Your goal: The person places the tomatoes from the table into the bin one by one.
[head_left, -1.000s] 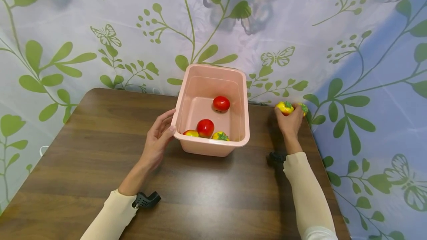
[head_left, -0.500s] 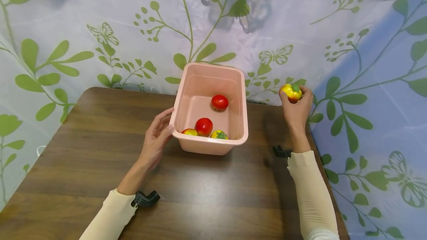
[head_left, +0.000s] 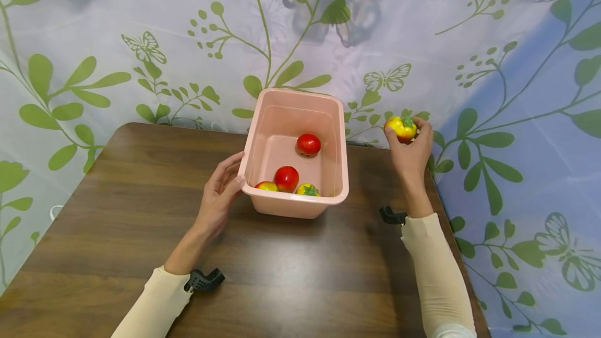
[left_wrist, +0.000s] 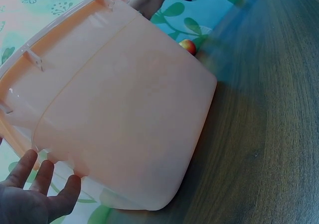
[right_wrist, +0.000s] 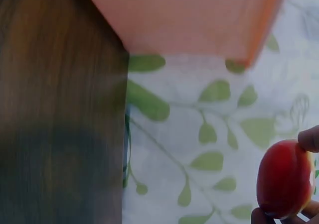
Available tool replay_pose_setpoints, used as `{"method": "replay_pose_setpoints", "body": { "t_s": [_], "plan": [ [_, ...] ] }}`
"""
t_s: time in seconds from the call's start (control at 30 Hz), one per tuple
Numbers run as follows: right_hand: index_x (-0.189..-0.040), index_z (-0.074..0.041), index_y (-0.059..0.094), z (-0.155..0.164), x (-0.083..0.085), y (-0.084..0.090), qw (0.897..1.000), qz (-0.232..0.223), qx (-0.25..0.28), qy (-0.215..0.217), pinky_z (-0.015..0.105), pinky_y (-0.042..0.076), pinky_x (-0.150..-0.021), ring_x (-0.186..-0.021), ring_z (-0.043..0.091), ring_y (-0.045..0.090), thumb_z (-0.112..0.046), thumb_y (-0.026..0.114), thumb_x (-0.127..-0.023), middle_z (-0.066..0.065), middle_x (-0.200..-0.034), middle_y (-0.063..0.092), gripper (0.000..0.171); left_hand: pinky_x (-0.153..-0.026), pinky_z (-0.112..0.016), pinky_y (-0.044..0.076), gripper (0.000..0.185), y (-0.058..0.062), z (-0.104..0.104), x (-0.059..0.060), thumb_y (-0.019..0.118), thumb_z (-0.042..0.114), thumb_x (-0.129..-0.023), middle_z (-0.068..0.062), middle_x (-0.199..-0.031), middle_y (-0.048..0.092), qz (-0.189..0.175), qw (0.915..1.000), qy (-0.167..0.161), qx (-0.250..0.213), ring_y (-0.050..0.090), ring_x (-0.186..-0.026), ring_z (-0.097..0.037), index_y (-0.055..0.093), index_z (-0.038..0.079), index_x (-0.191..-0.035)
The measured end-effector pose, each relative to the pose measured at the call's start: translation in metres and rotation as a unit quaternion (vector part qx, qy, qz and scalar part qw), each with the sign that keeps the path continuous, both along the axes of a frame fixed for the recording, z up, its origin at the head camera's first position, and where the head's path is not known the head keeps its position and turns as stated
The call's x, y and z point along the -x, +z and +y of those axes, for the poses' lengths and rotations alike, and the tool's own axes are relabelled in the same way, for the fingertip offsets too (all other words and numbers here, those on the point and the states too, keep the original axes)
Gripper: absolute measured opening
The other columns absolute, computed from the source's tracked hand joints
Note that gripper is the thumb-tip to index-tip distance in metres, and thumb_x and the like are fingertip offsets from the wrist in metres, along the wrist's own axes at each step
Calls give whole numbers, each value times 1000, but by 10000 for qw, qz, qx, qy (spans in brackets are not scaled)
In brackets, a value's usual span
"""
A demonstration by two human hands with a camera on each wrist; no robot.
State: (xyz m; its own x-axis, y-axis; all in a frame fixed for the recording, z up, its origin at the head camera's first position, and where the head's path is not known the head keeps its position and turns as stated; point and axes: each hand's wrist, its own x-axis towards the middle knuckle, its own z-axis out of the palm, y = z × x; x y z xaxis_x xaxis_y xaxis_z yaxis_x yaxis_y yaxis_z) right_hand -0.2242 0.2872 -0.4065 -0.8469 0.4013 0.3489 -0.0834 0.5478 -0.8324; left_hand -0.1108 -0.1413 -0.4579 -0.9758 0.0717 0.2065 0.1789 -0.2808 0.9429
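Table: dark wooden table (head_left: 117, 213) is under both my arms, with a leaf-printed curtain (head_left: 141, 40) hanging behind it and at its right side.
Tub: pink plastic tub (head_left: 339, 134) stands upright on the table near the far edge, between my two hands.
Left hand: my left hand (head_left: 220, 192) rests at the left near corner of the tub, thumb tip on the rim; the fingers are almost straight and relaxed, they grip nothing. The left wrist view shows these fingers (left_wrist: 42, 181) under the rim beside the outer wall.
Right hand: my right hand (head_left: 410, 153) is lifted above the table, to the right of the tub and well apart from it. Its fingertips are curled around a small fruit.
Fruit in hand: yellow-red fruit (head_left: 400, 128) with a green top sits pinched at my fingertips, in front of the curtain, higher than the tub rim.
Fruits in tub: one red tomato (head_left: 308, 144) lies toward the back; a second red tomato (head_left: 287, 178) lies at the near wall, between a yellow-red piece (head_left: 266, 186) and a yellow piece with green top (head_left: 307, 190).
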Motion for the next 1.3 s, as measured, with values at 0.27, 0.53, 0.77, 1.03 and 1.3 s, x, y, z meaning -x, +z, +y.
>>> {"method": "replay_pose_setpoints", "body": {
  "t_s": [0.27,0.53,0.77,1.03,1.3],
  "plan": [
    [-153,-7,46,-40,-7,10,9966,167,-184,784,44,51,-112,-131,30,56,-37,80,-95,15,-150,51,73,-110,-36,59,55,1,0,-1,57,3,-108,-28,-159,49,-25,10000,-22,-1,55,-145,-40,45,11,-162],
    [-151,-8,49,-82,-23,26,9855,460,-439,1575,53,54,-109,-130,34,58,-35,82,-93,16,-148,54,73,-112,-38,58,55,1,0,0,57,4,-109,-24,-158,52,-17,10000,-21,22,53,-146,-42,45,11,-162],
    [-152,-11,49,-105,-30,23,9749,474,-523,2112,48,54,-105,-129,32,56,-37,82,-93,14,-149,53,72,-111,-38,58,54,1,0,0,56,3,-109,-25,-158,52,1,10000,-18,-6,54,-146,-41,45,10,-162],
    [-150,-11,53,-113,-33,18,9737,536,-494,2160,52,56,-106,-130,35,59,-37,81,-92,17,-148,56,69,-110,-37,59,55,0,0,0,57,3,-109,-18,-157,54,-27,10000,-39,-9,57,-144,-32,45,11,-162],
    [-150,-8,52,-111,-34,17,9742,523,-295,2175,54,56,-107,-129,34,60,-37,82,-92,14,-150,55,71,-112,-38,58,54,0,0,0,56,3,-109,-22,-159,52,9,10000,-19,-33,52,-147,-42,45,11,-162]
  ]
}}
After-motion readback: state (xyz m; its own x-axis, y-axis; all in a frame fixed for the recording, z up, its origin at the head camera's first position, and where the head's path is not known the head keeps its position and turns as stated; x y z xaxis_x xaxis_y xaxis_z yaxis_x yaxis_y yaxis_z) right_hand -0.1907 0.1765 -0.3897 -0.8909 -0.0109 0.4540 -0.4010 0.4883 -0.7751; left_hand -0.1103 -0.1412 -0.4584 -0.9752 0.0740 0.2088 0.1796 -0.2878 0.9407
